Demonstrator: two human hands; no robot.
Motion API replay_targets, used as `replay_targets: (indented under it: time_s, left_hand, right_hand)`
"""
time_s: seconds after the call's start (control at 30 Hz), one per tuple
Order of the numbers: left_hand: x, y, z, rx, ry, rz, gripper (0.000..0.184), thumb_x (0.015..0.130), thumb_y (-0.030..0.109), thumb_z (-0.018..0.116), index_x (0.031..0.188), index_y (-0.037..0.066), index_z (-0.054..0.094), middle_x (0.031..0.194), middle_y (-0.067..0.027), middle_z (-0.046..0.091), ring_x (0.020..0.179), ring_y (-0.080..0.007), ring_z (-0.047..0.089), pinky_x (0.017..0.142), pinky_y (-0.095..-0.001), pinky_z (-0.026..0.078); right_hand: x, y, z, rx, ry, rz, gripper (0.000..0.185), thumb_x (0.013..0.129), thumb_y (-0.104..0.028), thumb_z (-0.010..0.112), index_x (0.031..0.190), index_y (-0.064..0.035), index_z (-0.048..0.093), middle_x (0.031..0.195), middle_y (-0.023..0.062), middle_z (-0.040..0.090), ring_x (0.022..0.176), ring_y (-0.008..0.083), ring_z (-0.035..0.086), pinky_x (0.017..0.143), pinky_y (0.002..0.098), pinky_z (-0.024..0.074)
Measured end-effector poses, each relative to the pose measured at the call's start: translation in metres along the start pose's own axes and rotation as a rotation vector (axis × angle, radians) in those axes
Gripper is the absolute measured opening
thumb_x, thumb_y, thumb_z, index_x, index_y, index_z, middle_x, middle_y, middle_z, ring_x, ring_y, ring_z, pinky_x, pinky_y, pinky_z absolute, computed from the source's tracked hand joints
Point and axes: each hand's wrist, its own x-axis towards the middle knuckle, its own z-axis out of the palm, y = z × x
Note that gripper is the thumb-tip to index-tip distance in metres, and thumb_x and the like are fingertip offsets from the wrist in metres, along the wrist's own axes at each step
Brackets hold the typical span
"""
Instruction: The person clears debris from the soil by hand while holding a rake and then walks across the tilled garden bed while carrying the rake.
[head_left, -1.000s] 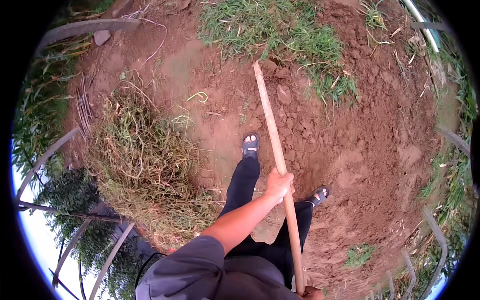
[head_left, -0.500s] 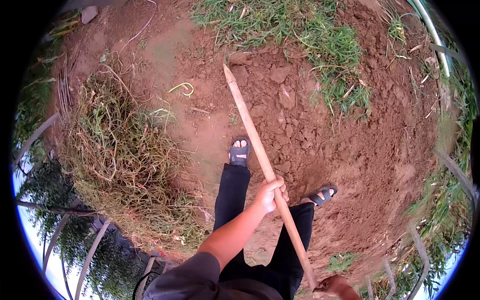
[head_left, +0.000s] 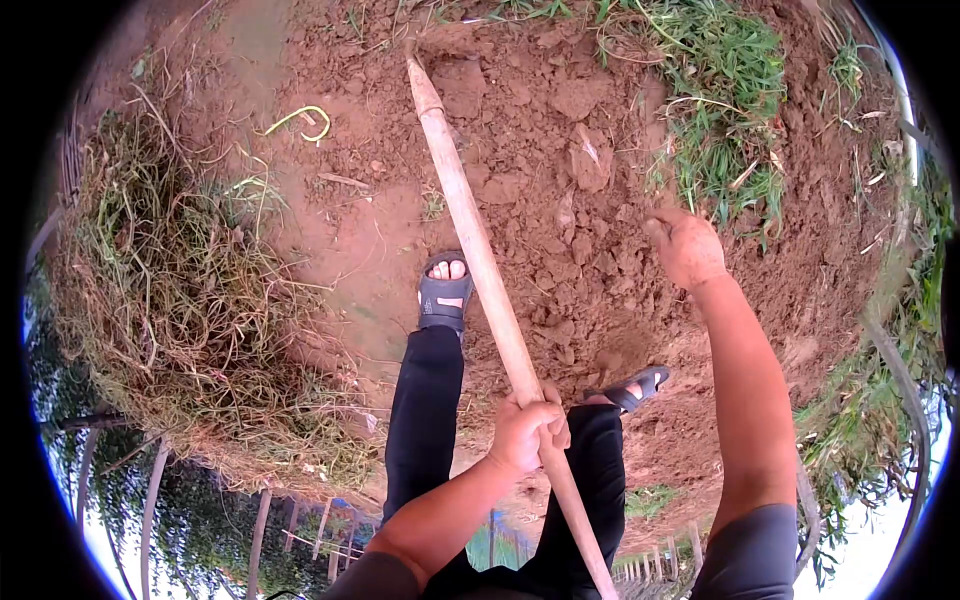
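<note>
A long, pale wooden tool handle [head_left: 470, 230] slants from the soil ahead down between my legs. Its far end tapers to a narrow tip, and the tool head there is mostly hidden against the dirt. My left hand [head_left: 528, 428] is wrapped round the lower part of the handle. Off the handle, my right hand [head_left: 688, 246] is stretched forward over the loose clods, just short of a grass clump [head_left: 730, 120]. Its fingers are loosely bent, the thumb side faces left, and nothing shows in them. Broken reddish-brown soil [head_left: 560, 200] lies between the handle and this hand.
A big heap of dry, pulled stems [head_left: 190, 290] lies to the left. My sandalled left foot [head_left: 445, 290] and right foot [head_left: 630, 388] stand astride the handle. A curled green stem [head_left: 305, 122] lies on smoother ground. A pale pipe [head_left: 908, 130] runs along the far right.
My right hand has left the handle's near end and swung forward to the right, towards the grass. My left hand still grips the handle. The view has shifted, bringing the ground closer.
</note>
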Motion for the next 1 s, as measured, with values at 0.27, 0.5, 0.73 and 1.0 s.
replay_targets:
  time_s: [0.27,0.5,0.73,1.0]
  left_hand:
    - [0.018,0.021,-0.027,0.02,-0.235,-0.111,0.013,0.078,0.001,0.062,0.09,0.002,0.058,0.064,-0.0107,0.055,0.055,-0.0265,0.059,0.061,-0.045,0.053]
    - [0.027,0.028,-0.034,-0.002,-0.348,-0.145,0.018,0.078,0.001,0.062,0.095,0.001,0.059,0.066,-0.0109,0.056,0.058,-0.027,0.061,0.063,-0.0463,0.054]
    - [0.031,0.024,-0.032,0.001,-0.338,-0.132,0.02,0.078,0.003,0.06,0.098,0.0,0.059,0.065,-0.0095,0.054,0.058,-0.0265,0.06,0.063,-0.0458,0.052]
    - [0.034,0.023,-0.033,0.011,-0.335,-0.15,0.022,0.077,0.005,0.061,0.098,0.0,0.059,0.066,-0.0094,0.055,0.058,-0.0267,0.061,0.064,-0.0461,0.053]
  right_hand:
    - [0.12,-0.093,0.047,0.013,0.203,0.246,0.057,0.094,-0.051,0.058,0.14,-0.0175,0.052,0.135,0.0169,0.057,0.121,0.0318,0.06,0.102,0.0436,0.0486]
    - [0.121,-0.07,0.106,-0.219,-0.016,0.087,0.042,0.092,-0.042,0.065,0.115,-0.0069,0.069,0.131,0.0078,0.06,0.105,0.0257,0.067,0.091,0.0408,0.0533]
    - [0.029,-0.016,0.098,1.322,-0.021,0.223,0.022,0.099,-0.028,0.063,0.098,-0.0057,0.068,0.07,0.0007,0.061,0.064,0.0115,0.056,0.062,0.0251,0.0468]
    - [-0.018,-0.012,0.087,0.89,-0.18,0.281,0.021,0.097,-0.024,0.066,0.1,-0.0028,0.069,0.074,0.0025,0.065,0.064,0.0099,0.058,0.059,0.0244,0.0471]
